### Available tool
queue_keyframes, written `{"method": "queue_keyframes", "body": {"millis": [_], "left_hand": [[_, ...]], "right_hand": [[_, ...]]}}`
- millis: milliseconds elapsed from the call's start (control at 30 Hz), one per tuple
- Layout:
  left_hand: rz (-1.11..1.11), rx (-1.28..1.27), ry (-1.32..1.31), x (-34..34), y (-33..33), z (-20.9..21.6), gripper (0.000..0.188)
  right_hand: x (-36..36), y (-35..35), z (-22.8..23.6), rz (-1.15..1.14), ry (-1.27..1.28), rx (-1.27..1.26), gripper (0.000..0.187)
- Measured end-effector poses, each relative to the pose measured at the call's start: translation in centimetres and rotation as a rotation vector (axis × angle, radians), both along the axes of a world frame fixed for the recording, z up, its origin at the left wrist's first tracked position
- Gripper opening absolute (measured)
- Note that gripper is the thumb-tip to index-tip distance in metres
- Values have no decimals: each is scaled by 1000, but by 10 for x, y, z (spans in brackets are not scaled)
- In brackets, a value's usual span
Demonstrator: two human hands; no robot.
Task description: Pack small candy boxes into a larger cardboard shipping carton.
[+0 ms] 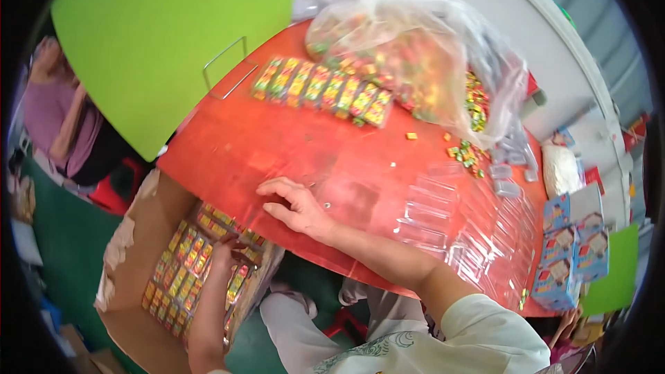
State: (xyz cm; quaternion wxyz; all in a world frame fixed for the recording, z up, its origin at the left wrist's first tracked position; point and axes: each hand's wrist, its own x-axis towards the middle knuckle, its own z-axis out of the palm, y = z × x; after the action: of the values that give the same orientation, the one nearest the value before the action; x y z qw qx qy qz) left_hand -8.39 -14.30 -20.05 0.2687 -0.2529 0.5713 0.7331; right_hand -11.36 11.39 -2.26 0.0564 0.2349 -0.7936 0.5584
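My left hand (pixel 225 252) is down inside an open cardboard box (pixel 123 253), at its far right side. Rows of clear trays (pixel 181 270) filled with small yellow, green and red wrapped candies lie in the box. The fingers of my left hand are in shadow and blurred over the trays; whether they grip one is unclear. My right hand (pixel 298 208) hovers over or rests on the red table (pixel 277 145) near its front edge, thumb and fingers apart, holding nothing. Farther back on the table stands a row of filled candy trays (pixel 322 90).
A large clear bag (pixel 409 48) of loose candies lies at the back, with some spilled candies (pixel 467 156) beside it. Empty clear plastic trays (pixel 478 228) cover the right side. Blue printed boxes (pixel 564 256) are stacked at the far right. A person (pixel 62 111) sits at the left.
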Motion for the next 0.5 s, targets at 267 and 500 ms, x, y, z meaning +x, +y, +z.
{"method": "queue_keyframes", "body": {"millis": [267, 500], "left_hand": [[387, -83, 571, 25, 5, 141, 24], [254, -73, 753, 58, 103, 215, 21]], "right_hand": [[-51, 71, 31, -427, -10, -245, 22], [-134, 228, 16, -1114, -41, 266, 35]]}}
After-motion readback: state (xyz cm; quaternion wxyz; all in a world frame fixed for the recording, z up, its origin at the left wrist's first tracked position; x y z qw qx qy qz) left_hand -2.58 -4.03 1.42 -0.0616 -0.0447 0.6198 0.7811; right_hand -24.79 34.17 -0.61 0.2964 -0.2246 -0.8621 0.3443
